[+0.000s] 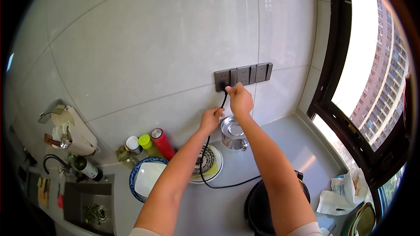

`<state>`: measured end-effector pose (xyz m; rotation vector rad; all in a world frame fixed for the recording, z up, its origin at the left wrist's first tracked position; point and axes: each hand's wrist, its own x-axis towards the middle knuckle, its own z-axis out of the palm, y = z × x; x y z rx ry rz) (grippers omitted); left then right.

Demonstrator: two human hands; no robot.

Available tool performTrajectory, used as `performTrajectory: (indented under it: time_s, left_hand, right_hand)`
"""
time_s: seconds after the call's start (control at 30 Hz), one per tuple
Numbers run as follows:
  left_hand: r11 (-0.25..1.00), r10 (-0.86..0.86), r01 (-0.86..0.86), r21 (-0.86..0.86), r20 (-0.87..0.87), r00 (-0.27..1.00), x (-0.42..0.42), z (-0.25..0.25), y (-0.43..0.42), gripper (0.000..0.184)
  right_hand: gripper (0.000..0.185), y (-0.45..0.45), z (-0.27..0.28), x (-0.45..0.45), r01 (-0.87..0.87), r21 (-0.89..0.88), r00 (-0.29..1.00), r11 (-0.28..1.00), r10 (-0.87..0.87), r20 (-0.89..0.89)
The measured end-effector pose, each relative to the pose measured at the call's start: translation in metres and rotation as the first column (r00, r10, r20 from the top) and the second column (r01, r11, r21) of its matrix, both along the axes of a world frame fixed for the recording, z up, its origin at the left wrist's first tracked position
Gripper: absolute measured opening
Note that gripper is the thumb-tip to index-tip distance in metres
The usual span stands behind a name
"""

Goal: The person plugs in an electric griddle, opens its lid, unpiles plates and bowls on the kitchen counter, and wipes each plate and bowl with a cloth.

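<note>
A black plug (pixel 225 85) sits at the leftmost wall socket (pixel 222 76), and my right hand (pixel 240 100) grips it with the fingers closed. Lower and to the left, my left hand (pixel 211 118) is closed around the black power cord (pixel 205 182). The cord hangs down from the plug, loops over the counter and runs right towards a black electric pan (pixel 256 207), partly covered by my right forearm. Just below my hands stands a lidded metal cup (pixel 232 133). Whether the plug is fully seated cannot be made out.
Left of my arms are stacked plates (pixel 217 166), a white dish (pixel 148 179) in a blue-rimmed bowl, a red bottle (pixel 162 144) and several jars. A sink (pixel 89 209) and a dark green bottle (pixel 86 168) are farther left. Paper bag (pixel 345 192) and window lie right.
</note>
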<state>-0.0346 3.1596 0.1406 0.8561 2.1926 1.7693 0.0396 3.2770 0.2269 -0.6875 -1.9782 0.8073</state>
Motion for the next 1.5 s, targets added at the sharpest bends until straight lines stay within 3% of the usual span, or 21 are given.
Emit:
performTrajectory:
  time_s: [0.07,0.17,0.27,0.4,0.5,0.6,0.73,0.93,1.1,1.3,1.33,1.5]
  left_hand:
    - [0.999,-0.011,0.01,-0.053,-0.015,1.0,0.008,0.009,0.0,0.027]
    - [0.997,0.012,-0.027,-0.07,-0.217,0.976,0.0,-0.003,0.01,0.027]
    - [0.989,0.104,-0.125,-0.084,-0.212,0.972,-0.002,-0.005,0.008,0.027]
    - [0.991,0.072,-0.092,-0.093,-0.201,0.977,-0.003,0.007,0.003,0.027]
    - [0.997,0.026,-0.02,-0.08,0.068,0.997,-0.001,0.017,-0.006,0.027]
    - [0.987,0.105,-0.141,-0.079,-0.348,0.932,-0.014,0.001,-0.013,0.026]
    - [0.97,0.143,-0.22,-0.1,-0.497,0.856,0.012,0.025,-0.041,0.027]
    - [0.991,0.047,-0.098,-0.094,-0.443,0.895,0.068,0.032,-0.072,0.031]
    - [0.996,-0.056,0.035,-0.076,-0.289,0.956,0.146,0.029,-0.093,0.034]
    - [0.973,-0.225,0.219,-0.076,-0.092,0.97,0.241,-0.019,-0.151,0.035]
    - [0.965,-0.246,0.236,-0.112,-0.092,0.965,0.257,-0.024,-0.161,0.036]
    - [0.924,-0.353,0.346,-0.164,-0.014,0.935,0.325,-0.042,-0.205,0.037]
  right_hand:
    - [0.047,0.009,0.005,0.003,-0.048,0.003,0.998,0.999,0.048,0.042]
    - [0.049,0.026,0.015,0.004,-0.161,-0.036,0.986,0.986,0.162,0.049]
    - [0.051,0.013,0.002,0.002,-0.091,-0.02,0.994,0.996,0.092,0.062]
    - [0.052,0.013,0.014,-0.008,-0.096,-0.082,0.995,0.992,0.098,0.015]
    - [0.05,0.017,0.01,-0.008,-0.114,-0.124,0.993,0.986,0.117,0.018]
    - [0.05,0.014,0.016,-0.002,-0.099,-0.203,0.991,0.974,0.115,0.073]
    - [0.052,0.002,0.024,0.015,-0.03,-0.155,0.979,0.987,0.061,0.195]
    - [0.049,-0.015,0.017,0.074,-0.08,-0.149,0.962,0.986,0.115,0.247]
    - [0.047,-0.029,0.002,0.151,0.001,-0.191,0.962,0.982,0.051,0.267]
    - [0.044,-0.076,-0.018,0.28,0.142,-0.192,0.931,0.971,-0.066,0.359]
    - [0.043,-0.086,-0.027,0.302,0.186,-0.123,0.921,0.975,-0.129,0.368]
    - [0.03,-0.145,-0.054,0.426,0.192,-0.054,0.891,0.98,-0.15,0.428]
